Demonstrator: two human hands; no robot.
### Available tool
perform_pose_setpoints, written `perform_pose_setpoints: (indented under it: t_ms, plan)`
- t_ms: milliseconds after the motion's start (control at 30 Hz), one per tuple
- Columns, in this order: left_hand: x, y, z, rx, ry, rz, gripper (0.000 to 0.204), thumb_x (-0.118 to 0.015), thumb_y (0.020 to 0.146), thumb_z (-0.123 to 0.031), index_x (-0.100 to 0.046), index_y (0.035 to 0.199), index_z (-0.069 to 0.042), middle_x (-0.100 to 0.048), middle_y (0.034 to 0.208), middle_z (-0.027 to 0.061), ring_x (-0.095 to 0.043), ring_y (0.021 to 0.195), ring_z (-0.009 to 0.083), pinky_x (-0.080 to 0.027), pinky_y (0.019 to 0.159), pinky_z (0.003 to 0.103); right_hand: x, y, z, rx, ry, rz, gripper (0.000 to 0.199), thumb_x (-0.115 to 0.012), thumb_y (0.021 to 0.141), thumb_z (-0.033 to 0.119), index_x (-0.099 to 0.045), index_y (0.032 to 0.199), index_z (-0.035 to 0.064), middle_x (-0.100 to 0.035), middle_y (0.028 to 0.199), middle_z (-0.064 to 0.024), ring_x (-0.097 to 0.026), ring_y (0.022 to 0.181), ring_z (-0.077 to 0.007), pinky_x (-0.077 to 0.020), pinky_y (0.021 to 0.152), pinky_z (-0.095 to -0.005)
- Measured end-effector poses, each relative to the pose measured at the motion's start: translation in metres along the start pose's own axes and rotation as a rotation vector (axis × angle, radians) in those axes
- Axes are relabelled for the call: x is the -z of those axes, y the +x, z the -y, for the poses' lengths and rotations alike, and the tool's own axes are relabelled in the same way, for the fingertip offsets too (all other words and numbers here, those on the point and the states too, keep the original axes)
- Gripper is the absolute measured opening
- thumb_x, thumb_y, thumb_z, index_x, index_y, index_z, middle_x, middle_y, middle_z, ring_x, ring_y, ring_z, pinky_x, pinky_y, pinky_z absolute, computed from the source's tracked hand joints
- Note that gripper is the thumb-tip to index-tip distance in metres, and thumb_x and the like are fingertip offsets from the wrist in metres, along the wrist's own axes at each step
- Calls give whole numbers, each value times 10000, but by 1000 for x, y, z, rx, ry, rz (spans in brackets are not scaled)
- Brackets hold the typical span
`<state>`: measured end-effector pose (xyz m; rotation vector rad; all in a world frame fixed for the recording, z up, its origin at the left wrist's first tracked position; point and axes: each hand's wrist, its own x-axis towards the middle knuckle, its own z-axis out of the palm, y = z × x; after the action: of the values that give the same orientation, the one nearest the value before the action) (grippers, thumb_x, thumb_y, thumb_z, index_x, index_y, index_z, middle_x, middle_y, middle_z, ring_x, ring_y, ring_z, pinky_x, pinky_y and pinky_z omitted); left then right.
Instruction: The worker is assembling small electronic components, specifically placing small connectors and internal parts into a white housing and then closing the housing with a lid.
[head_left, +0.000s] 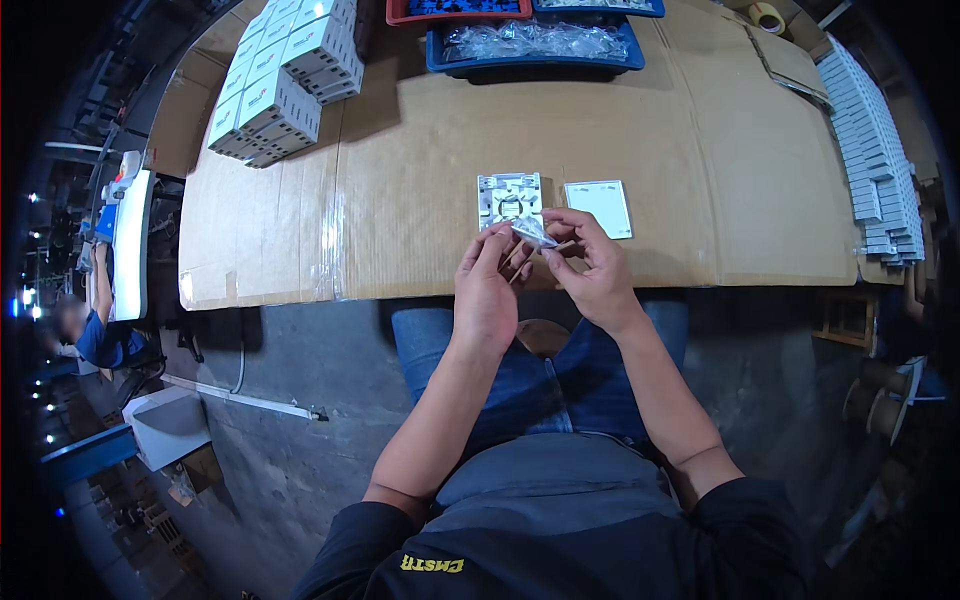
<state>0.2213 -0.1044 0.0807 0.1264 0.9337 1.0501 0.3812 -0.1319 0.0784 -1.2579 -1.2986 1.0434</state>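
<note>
My left hand (487, 290) and my right hand (592, 262) are raised together just over the near edge of the cardboard-covered table (400, 180). Between their fingertips they pinch a small clear plastic bag (533, 233) with tiny parts inside. Right behind the bag, a white plastic base with moulded ribs (509, 198) lies flat on the cardboard. A flat white cover plate (599, 207) lies beside it on the right.
Stacked white boxes (285, 75) sit at the far left of the table. A blue bin with clear bags (535, 45) and a red bin (458, 10) stand at the back. Rows of white parts (870, 140) line the right edge. A person in blue (100, 330) sits far left.
</note>
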Motion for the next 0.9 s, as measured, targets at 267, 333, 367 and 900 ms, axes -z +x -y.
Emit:
perform_pose_setpoints:
  t_ms: [267,333,367,900]
  plan:
    - [9,6,-3,-103,133,193,353,-657,987,-51,-582,1331,-28,-666,1093,55,-649,1011,153,-529,923,325,2,3,4,-74,306,-119,364,-660,961,-58,-601,1303,51,-668,1083,-28,-642,968,-89,-537,809,-250]
    - [11,5,-9,-39,158,263,403,-645,983,-35,-564,1377,-10,-668,1115,69,-651,1024,158,-530,934,327,7,2,-1,-65,353,-111,275,-645,977,-62,-621,1234,33,-670,1093,-34,-636,972,-87,-528,816,-232]
    - [11,7,-12,15,145,315,432,-633,984,-30,-547,1406,1,-667,1126,76,-650,1029,159,-531,939,324,8,2,-2,-65,353,-110,275,-645,977,-62,-621,1234,33,-670,1093,-34,-636,972,-87,-528,816,-232]
    - [12,8,-15,-17,223,332,264,-642,1008,-66,-628,1270,-32,-685,1090,77,-671,989,169,-544,917,327,8,2,1,-90,252,-35,167,-627,992,-52,-683,1133,16,-682,1103,-23,-630,962,-80,-522,835,-225]
